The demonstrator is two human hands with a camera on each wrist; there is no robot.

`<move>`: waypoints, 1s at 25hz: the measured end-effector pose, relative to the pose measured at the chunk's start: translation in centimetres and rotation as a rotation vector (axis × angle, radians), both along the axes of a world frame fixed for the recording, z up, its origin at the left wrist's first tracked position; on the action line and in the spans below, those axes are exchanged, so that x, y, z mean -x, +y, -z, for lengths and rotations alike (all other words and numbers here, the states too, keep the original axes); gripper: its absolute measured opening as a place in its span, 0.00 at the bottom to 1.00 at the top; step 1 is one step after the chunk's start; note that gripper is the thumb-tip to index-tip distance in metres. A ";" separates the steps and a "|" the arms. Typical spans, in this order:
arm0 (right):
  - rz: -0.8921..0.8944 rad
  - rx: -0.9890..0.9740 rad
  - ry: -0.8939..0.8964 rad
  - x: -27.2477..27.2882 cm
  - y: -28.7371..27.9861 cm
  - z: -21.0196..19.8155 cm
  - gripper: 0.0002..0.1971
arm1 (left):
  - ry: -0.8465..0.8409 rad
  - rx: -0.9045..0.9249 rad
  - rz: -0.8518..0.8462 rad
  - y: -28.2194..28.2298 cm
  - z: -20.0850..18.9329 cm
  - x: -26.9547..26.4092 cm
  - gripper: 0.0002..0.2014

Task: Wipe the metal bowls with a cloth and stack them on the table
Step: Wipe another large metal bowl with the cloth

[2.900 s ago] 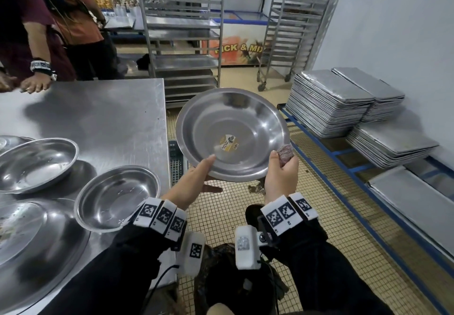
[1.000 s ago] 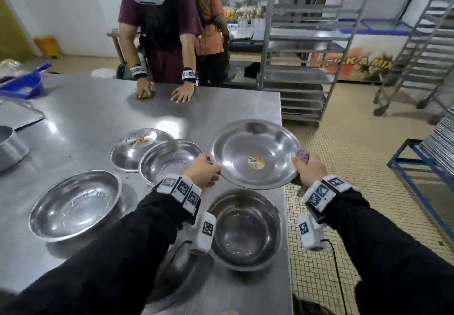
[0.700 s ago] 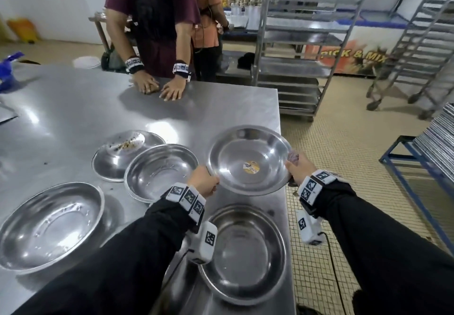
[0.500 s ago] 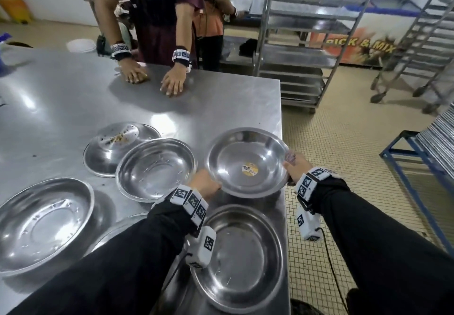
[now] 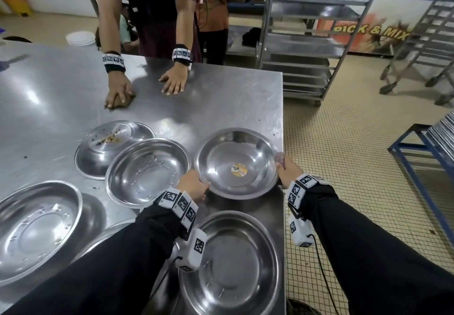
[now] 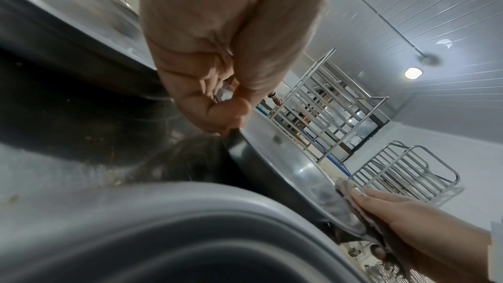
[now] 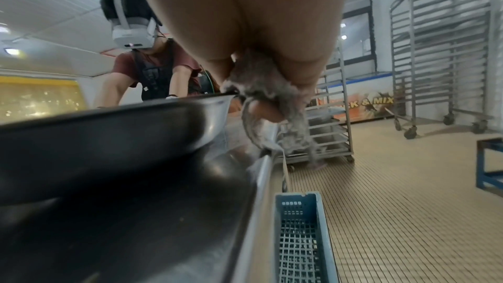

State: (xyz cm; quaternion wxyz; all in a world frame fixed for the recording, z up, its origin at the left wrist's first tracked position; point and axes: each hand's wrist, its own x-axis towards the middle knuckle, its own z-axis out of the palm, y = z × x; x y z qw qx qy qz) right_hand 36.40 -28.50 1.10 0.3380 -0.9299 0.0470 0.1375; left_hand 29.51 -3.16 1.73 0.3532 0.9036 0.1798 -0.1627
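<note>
A metal bowl with a yellow sticker sits low at the table's right edge; whether it touches the table I cannot tell. My left hand pinches its near-left rim, thumb and fingers curled on the edge. My right hand grips a grey-brown cloth and clamps it over the right rim. The cloth hangs frayed below my fingers. Other bowls lie around: one to the left, an upturned one with crumbs, a large one far left, and one nearest me.
Another person's hands rest on the steel table at its far side. Wheeled tray racks stand beyond. A blue crate sits on the floor beside the table edge. A blue frame with trays is at right.
Both hands carried the stickered bowl from over the floor leftward to above the table, then lowered it by the right edge. The grips and cloth stayed as they were.
</note>
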 end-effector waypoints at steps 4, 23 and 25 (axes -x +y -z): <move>0.024 0.069 -0.160 0.3 -0.8 -0.1 0.19 | -0.017 0.024 -0.035 0.2 0.1 0.5 0.11; -0.489 -0.189 -0.225 2.6 26.4 -10.0 0.17 | -0.067 -0.170 -0.206 23.6 -8.2 7.3 0.19; -0.521 -0.050 -0.221 0.9 29.7 -9.3 0.19 | -0.023 -0.199 -0.202 27.2 -7.4 6.3 0.20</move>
